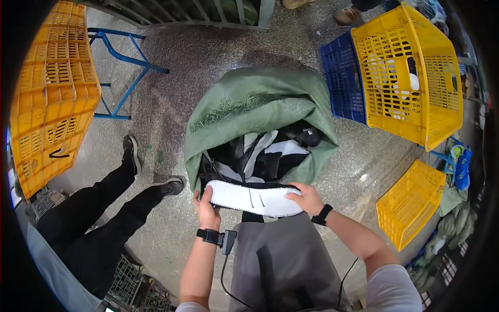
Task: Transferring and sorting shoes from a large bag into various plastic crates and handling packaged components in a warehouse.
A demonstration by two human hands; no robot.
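Between my two hands I hold a shoe upper (pixel 234 196) with its white, foot-shaped underside facing up. Stitching runs around its edge, two short dark marks cross its middle, and black material shows along the far side. My left hand (pixel 206 212) grips the left end, thumb on the white face. The other end is pinched by my right hand (pixel 309 199), thumb also on top. Just beyond it stands a green woven sack (pixel 283 110) with its mouth folded open. Black and white shoe uppers (pixel 267 166) lie heaped inside, partly hidden by the sack's folds.
Stacked orange crates (pixel 54 104) stand at left by a blue metal stand (pixel 136 61). Another person's legs (pixel 125 210) reach in below them. At right are a yellow crate (pixel 434 78), a blue crate (pixel 340 78) and a lower yellow basket (pixel 408 205). A metal rack (pixel 208 21) borders the far side.
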